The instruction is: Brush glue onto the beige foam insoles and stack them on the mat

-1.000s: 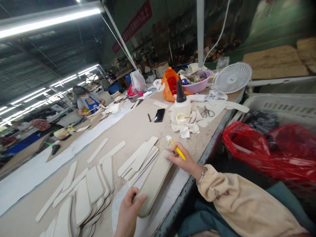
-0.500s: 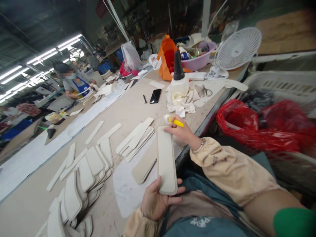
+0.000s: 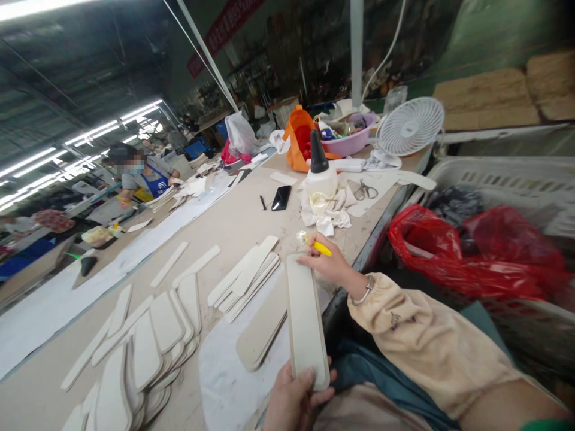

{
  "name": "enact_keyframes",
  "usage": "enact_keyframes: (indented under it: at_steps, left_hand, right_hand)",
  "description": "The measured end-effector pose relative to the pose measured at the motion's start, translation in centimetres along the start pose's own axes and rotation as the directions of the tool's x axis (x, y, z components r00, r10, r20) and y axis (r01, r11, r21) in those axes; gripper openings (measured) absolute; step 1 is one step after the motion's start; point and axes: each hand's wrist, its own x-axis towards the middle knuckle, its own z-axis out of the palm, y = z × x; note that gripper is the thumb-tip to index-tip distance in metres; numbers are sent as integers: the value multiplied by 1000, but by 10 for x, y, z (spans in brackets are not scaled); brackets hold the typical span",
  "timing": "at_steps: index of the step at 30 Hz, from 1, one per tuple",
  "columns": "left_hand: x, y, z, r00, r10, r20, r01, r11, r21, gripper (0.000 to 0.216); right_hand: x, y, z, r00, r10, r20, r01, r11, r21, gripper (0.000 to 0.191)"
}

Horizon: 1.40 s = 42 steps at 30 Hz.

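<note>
Your left hand (image 3: 294, 402) pinches the long pale strip (image 3: 306, 320) at its near end. Your right hand (image 3: 330, 266) steadies the far end, fingers curled round a yellow brush (image 3: 318, 246), I think.

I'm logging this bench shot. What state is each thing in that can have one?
Left hand: gripping the near end of the long panel.
Right hand: holding a yellow brush, fingers on the panel's far end.
Long panel: lifted, tilted off the table.
Glue bottle: upright, nozzle on.
Phone: screen dark, lying flat.
Scissors: lying flat.
Fan: upright.
</note>
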Motion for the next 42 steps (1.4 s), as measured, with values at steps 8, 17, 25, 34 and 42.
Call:
enact_keyframes:
  at_steps: [8, 17, 25, 34, 42]
  left_hand:
    - [6, -7, -11, 999, -42, 15, 43, 998, -42, 46]
    - [3, -9, -10, 998, -65, 19, 65, 998, -16, 43]
    - [1, -14, -8, 998, -11, 63, 8, 999, 45, 44]
    - [6, 17, 11, 954, 293, 57, -298, 931, 211, 43]
    - [-33, 48, -13, 921, 353, -163, -319, 926, 203, 45]
  right_hand:
    - [-5, -7, 2, 1000, 4, 1, -4, 999, -40, 33]
    - [-7, -9, 1, 1000, -18, 4, 19, 990, -140, 27]
    - [-9, -13, -1, 996, -84, 18, 86, 977, -197, 23]
    - [-19, -22, 7, 991, -106, 88, 121, 975, -188, 25]
    - [-26, -24, 9, 998, -11, 63, 11, 1000, -2, 38]
